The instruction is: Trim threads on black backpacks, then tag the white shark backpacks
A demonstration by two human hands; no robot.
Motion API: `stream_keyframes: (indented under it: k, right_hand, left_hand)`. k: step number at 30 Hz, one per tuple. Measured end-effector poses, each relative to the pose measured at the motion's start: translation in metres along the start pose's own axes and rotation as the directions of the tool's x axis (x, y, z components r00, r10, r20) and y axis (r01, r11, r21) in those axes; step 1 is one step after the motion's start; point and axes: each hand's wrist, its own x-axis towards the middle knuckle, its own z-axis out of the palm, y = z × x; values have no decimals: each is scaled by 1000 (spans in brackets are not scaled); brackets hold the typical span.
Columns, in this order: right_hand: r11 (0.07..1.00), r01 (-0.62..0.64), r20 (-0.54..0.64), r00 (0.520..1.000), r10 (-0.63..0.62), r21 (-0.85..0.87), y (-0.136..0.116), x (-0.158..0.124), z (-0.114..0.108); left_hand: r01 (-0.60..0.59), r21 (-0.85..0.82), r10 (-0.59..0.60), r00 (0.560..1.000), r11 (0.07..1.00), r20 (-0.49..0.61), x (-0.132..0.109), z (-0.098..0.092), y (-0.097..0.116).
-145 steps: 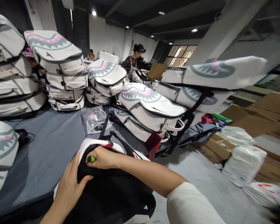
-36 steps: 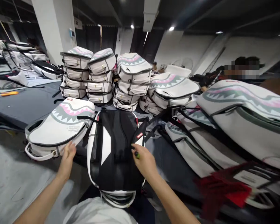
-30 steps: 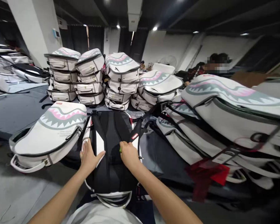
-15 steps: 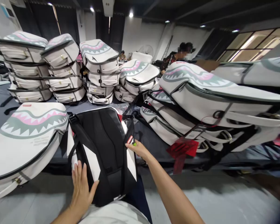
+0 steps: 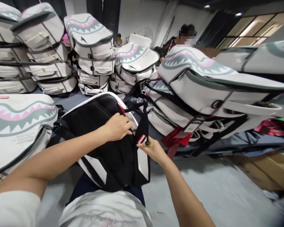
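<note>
A backpack (image 5: 94, 108) lies with its black padded back facing up, tilted across my lap and the table edge. My left hand (image 5: 119, 127) reaches over the back panel, fingers curled at its right edge by the white side. My right hand (image 5: 153, 150) pinches the right shoulder strap (image 5: 143, 121) beside a small red and white label (image 5: 141, 138). A small tool with a green and black end (image 5: 147, 144) pokes out of that same hand; its kind is hidden. To the left, another backpack (image 5: 19, 123) rests front up, with a pink and grey-green shark-teeth print.
Stacked white backpacks (image 5: 94, 47) line the far side of the table. On the right, a large pile of backpacks (image 5: 203, 82) carries a hanging tag (image 5: 194, 126) and red wrapping (image 5: 177, 138). Cardboard boxes (image 5: 262, 170) stand on the floor at right. A person (image 5: 174, 44) is behind the pile.
My left hand has moved from flat on the lower left of the backpack to its right edge, fingers now curled. The backpack has tilted. My right hand keeps its strap and has shifted slightly right.
</note>
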Motion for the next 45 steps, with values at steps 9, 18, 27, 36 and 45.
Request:
stream_keyframes:
  k: [9,18,27,36,45]
  right_hand:
    - [988,-139,-55,988,143,62,31,-16,27]
    - [984,-175,-289,945,156,-39,17,-29,-3]
    - [899,210,-345,936,-72,383,-46,-28,-5]
    - [696,136,-389,895,219,705,-1,-6,43]
    - [910,94,-666,712,223,405,4,9,65]
  left_hand:
    - [29,128,-31,999,991,14,-43,12,-47]
    - [87,126,-86,996,988,-7,-45,18,-30]
    - [-23,-180,13,998,983,-55,8,42,23]
    - [124,-283,-129,992,951,0,11,73,22]
    - [109,-429,-158,984,897,-81,4,86,30]
